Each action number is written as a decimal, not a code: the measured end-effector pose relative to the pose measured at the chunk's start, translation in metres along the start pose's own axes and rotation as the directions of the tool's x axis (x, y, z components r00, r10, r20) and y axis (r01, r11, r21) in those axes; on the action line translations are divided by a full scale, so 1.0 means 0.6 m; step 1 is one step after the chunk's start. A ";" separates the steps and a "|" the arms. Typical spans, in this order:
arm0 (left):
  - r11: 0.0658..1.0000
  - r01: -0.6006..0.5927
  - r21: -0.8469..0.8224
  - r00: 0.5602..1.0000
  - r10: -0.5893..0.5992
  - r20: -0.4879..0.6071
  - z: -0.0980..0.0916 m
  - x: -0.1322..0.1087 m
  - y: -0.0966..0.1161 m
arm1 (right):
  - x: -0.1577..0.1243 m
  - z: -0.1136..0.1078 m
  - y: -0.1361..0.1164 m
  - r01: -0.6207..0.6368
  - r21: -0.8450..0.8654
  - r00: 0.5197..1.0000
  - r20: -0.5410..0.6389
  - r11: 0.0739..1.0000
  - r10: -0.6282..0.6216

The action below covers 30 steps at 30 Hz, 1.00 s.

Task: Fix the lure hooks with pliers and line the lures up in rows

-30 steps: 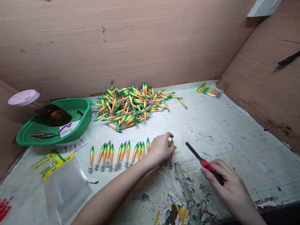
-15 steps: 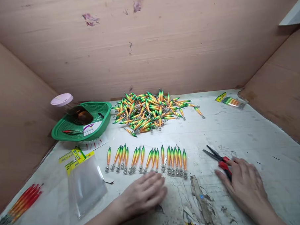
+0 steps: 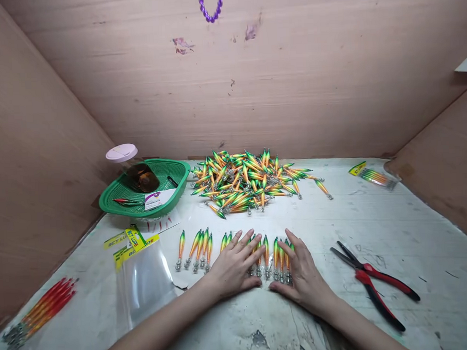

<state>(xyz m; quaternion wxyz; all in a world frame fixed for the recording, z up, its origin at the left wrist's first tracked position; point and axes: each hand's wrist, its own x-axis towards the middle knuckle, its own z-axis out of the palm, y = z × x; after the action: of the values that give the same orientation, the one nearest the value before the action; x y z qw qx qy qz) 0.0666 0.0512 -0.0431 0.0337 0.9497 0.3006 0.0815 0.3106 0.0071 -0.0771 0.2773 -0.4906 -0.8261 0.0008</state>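
A row of green-and-orange fishing lures (image 3: 203, 248) with metal hook crowns lies across the near part of the table. My left hand (image 3: 237, 262) rests over the middle of this row, fingers spread, hiding some of the lures. Over the row's right end lies my right hand (image 3: 299, 267), its fingers apart and partly covering several lures. A few lures show between the two hands. To the right, long-nosed pliers (image 3: 363, 272) with red and black handles lie apart from my hand, their handles spread. Behind the row is a large heap of the same lures (image 3: 253, 179).
Left of the row are clear plastic bags (image 3: 145, 282) with yellow headers, and red-yellow lures (image 3: 46, 312). A green basket (image 3: 172, 198) holds a lidded cup (image 3: 140, 176). A packed set of lures (image 3: 375, 178) lies at the back right. Board walls enclose the table (image 3: 413, 213).
My right hand has left the red-handled pliers and come left onto the row's right end. My left hand has moved forward onto the lures and spread its fingers. The view has shifted.
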 end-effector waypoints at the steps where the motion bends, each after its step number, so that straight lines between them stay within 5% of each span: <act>1: 1.000 0.002 0.001 1.000 -0.002 -0.006 0.002 0.002 -0.002 | 0.004 0.001 0.004 0.009 0.000 1.000 0.001 1.000 -0.009; 11: 0.995 0.082 0.062 0.996 -0.080 -0.035 -0.010 0.018 0.002 | 0.046 0.008 0.036 0.080 0.003 0.997 0.020 0.997 -0.080; 19: 0.917 0.393 0.075 0.917 -0.384 -0.105 -0.056 -0.092 -0.033 | 0.045 0.007 0.014 0.090 -0.032 0.996 0.018 0.995 -0.090; 30: 0.935 0.352 0.045 0.930 -0.345 -0.124 -0.059 -0.092 -0.035 | 0.065 0.002 -0.003 0.114 -0.100 0.993 -0.025 0.988 -0.117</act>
<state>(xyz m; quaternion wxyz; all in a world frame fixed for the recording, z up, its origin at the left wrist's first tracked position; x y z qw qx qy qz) 0.0038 0.0369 -0.0180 -0.0011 0.8756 0.4682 0.1186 0.2941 0.0382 -0.0599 0.2649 -0.4549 -0.8478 -0.0637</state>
